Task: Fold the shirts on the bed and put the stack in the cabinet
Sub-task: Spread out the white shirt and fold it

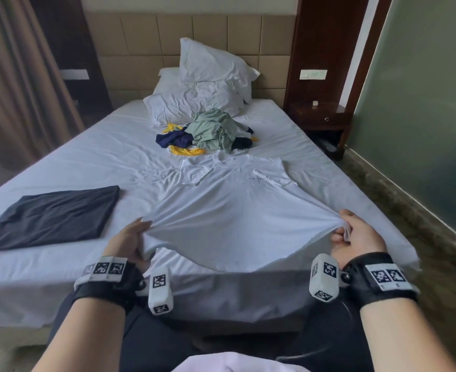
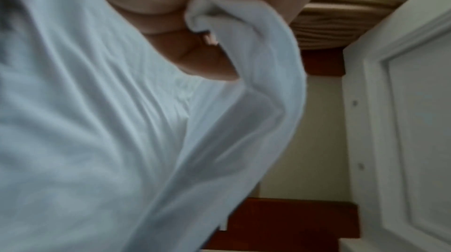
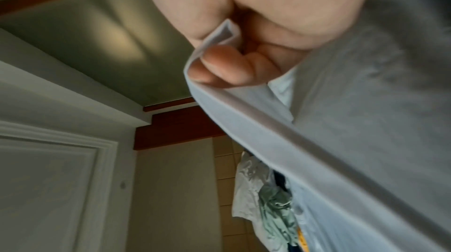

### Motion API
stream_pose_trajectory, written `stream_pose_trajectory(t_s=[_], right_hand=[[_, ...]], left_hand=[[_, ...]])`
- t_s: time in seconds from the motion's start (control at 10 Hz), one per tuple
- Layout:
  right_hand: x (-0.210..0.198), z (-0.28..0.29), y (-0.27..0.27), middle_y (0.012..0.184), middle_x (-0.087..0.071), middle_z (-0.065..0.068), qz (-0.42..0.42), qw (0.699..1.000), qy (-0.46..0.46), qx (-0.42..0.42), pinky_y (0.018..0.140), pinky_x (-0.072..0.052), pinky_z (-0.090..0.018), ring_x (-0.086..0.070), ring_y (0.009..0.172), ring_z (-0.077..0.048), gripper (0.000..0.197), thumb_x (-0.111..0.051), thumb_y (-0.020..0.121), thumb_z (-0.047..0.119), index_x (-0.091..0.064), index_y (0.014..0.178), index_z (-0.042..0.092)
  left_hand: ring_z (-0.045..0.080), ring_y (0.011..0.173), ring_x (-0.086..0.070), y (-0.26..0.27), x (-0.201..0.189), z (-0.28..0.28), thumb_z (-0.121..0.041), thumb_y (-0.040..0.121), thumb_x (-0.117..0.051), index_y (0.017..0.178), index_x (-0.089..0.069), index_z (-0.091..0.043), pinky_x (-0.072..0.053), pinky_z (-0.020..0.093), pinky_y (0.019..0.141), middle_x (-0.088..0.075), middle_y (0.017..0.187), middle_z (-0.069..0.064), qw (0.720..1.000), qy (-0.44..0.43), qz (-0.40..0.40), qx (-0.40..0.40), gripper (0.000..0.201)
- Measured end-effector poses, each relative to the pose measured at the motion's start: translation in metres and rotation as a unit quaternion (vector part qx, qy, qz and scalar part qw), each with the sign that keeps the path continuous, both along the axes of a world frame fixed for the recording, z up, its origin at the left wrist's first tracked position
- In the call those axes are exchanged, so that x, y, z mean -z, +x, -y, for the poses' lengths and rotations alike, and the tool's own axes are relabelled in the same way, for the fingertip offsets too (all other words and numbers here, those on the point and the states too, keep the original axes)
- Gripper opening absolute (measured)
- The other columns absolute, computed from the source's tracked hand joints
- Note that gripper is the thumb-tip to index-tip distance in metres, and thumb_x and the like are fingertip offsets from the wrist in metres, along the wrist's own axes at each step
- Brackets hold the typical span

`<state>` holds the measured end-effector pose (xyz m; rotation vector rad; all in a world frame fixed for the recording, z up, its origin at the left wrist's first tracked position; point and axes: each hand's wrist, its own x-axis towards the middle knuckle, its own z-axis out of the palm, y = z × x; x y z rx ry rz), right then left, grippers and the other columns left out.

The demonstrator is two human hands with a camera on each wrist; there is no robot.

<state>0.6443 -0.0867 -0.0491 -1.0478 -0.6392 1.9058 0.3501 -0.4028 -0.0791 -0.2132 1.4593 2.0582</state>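
A white T-shirt [image 1: 232, 208] lies front up on the bed [image 1: 92, 159], both sleeves folded inward, its hem lifted off the sheet toward me. My left hand [image 1: 138, 234] pinches the hem's left corner [image 2: 207, 15]. My right hand [image 1: 347, 229] pinches the right corner [image 3: 219, 40], fingers curled round the cloth. A folded dark navy shirt [image 1: 52, 216] lies flat on the left of the bed. A heap of unfolded shirts [image 1: 210, 132], green, navy and yellow, sits near the pillows.
White pillows [image 1: 208, 84] are piled against the tan headboard. A dark wooden nightstand [image 1: 321, 119] stands right of the bed, with a green wall beyond it. Brown curtains [image 1: 12, 84] hang at the left. My dark-trousered legs touch the bed's foot edge.
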Motion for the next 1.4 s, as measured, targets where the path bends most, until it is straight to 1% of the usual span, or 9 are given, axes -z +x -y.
stream_pose_trajectory(t_s=[0.1, 0.2, 0.4, 0.5, 0.7, 0.9, 1.1, 1.3, 1.4], right_hand=[[-0.019, 0.006, 0.009, 0.055, -0.043, 0.001, -0.051, 0.999, -0.017, 0.008, 0.049, -0.033, -0.023, -0.041, 0.045, -0.012, 0.013, -0.062, 0.090, 0.008, -0.067, 0.088, 0.020], [-0.033, 0.006, 0.021, 0.053, -0.041, 0.001, -0.089, 0.995, -0.019, 0.047, 0.046, -0.032, -0.022, -0.038, 0.044, -0.012, 0.027, -0.052, 0.087, 0.004, -0.067, 0.106, 0.016], [-0.072, 0.021, 0.043, 0.053, -0.042, 0.002, -0.182, 0.980, 0.024, 0.073, 0.043, -0.035, -0.017, -0.043, 0.045, -0.009, 0.017, -0.040, 0.091, 0.003, -0.053, 0.091, 0.014], [-0.082, 0.025, 0.043, 0.057, -0.049, 0.000, -0.209, 0.974, 0.027, 0.086, 0.047, -0.039, -0.018, -0.051, 0.049, -0.011, 0.016, -0.041, 0.091, 0.006, -0.055, 0.089, 0.014], [-0.080, 0.009, 0.020, 0.072, -0.059, 0.001, -0.232, 0.968, -0.024, 0.094, 0.048, -0.051, -0.019, -0.067, 0.054, -0.014, 0.018, -0.045, 0.096, 0.003, -0.058, 0.086, 0.011], [-0.056, -0.019, -0.015, 0.090, -0.059, -0.010, -0.189, 0.979, -0.023, 0.079, 0.058, -0.058, -0.025, -0.063, 0.082, -0.023, 0.020, -0.041, 0.091, -0.007, -0.057, 0.087, 0.005], [-0.039, -0.061, -0.038, 0.098, -0.063, -0.010, -0.133, 0.987, -0.043, 0.084, 0.059, -0.058, -0.024, -0.067, 0.081, -0.019, 0.026, -0.037, 0.096, -0.005, -0.058, 0.104, 0.008], [-0.032, -0.094, -0.079, 0.088, -0.063, -0.008, -0.073, 0.995, -0.017, 0.070, 0.062, -0.057, -0.019, -0.065, 0.075, -0.015, 0.005, -0.062, 0.095, 0.001, -0.062, 0.099, 0.000], [-0.034, -0.106, -0.100, 0.088, -0.062, -0.005, -0.062, 0.995, -0.015, 0.076, 0.060, -0.057, -0.021, -0.064, 0.073, -0.015, 0.007, -0.060, 0.099, 0.010, -0.060, 0.093, 0.005]], left_hand=[[0.007, 0.062, -0.060, 0.011, -0.030, 0.008, -0.013, 0.103, -0.054, 0.132, -0.057, -0.033, -0.049, 0.015, 0.047, -0.065, 0.107, -0.008, 0.992, 0.110, 0.008, -0.059, 0.035], [0.005, 0.043, -0.062, 0.027, -0.061, 0.019, -0.017, 0.102, -0.060, 0.116, -0.067, -0.026, -0.053, 0.014, 0.049, -0.068, 0.061, -0.006, 0.978, 0.175, 0.057, -0.094, 0.018], [0.004, 0.043, -0.057, 0.039, -0.096, 0.037, 0.005, 0.089, -0.059, 0.074, -0.051, -0.015, -0.046, 0.011, 0.046, -0.053, 0.048, -0.007, 0.938, 0.318, 0.073, -0.116, 0.026], [0.008, 0.058, -0.060, 0.039, -0.101, 0.045, 0.019, 0.040, -0.078, 0.080, -0.062, -0.003, -0.058, 0.018, 0.061, -0.055, 0.065, 0.000, 0.915, 0.380, 0.058, -0.122, 0.048], [0.018, 0.070, -0.076, 0.026, -0.092, 0.031, 0.007, 0.090, -0.065, 0.106, -0.066, -0.008, -0.062, 0.023, 0.072, -0.069, 0.107, 0.005, 0.939, 0.316, 0.063, -0.118, 0.022], [0.029, 0.139, -0.050, -0.010, -0.078, -0.019, 0.003, 0.102, -0.046, 0.145, -0.046, -0.001, -0.048, 0.032, 0.108, -0.045, 0.154, 0.019, 0.908, 0.365, 0.128, -0.164, 0.043], [0.033, 0.141, -0.048, -0.078, -0.056, -0.064, 0.007, 0.101, -0.046, 0.130, -0.052, -0.003, -0.039, 0.034, 0.116, -0.045, 0.153, 0.023, 0.929, 0.285, 0.176, -0.158, 0.031], [0.018, 0.077, -0.066, -0.102, -0.068, -0.081, -0.001, 0.101, -0.057, 0.086, -0.059, -0.003, -0.062, 0.025, 0.058, -0.069, 0.065, 0.009, 0.995, 0.016, -0.022, -0.092, 0.015], [0.011, 0.052, -0.063, -0.121, -0.068, -0.086, -0.013, 0.095, -0.071, 0.081, -0.061, -0.011, -0.057, 0.023, 0.048, -0.061, 0.066, 0.002, 0.996, -0.018, 0.002, -0.090, 0.017]])
